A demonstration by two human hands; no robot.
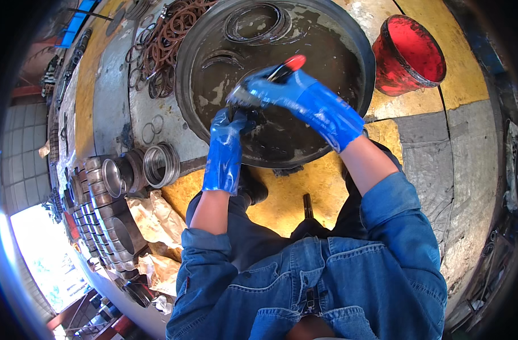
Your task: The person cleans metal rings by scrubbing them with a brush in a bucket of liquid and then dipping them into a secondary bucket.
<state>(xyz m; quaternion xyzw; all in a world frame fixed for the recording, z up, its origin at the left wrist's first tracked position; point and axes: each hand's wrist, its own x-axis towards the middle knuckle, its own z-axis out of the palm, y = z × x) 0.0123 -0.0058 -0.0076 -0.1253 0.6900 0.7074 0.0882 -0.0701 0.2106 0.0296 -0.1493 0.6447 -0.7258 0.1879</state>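
Note:
Both my hands wear long blue rubber gloves and work over a wide, round dark basin of murky liquid. My right hand is closed around a brush with a black and red handle; its head, smeared by motion, points down and left. Just below it, my left hand has its fingers curled at a dark piece that is mostly hidden and blurred. The brush head is close to those fingers; whether they touch I cannot tell. Large metal rings lie at the basin's far side, and a curved piece shows at its left.
Right of the basin stands a red bucket. A heap of rusty brown rings lies to its far left. Nearer left are two thin rings, stacked silvery rings, metal cylinders and crumpled brown paper.

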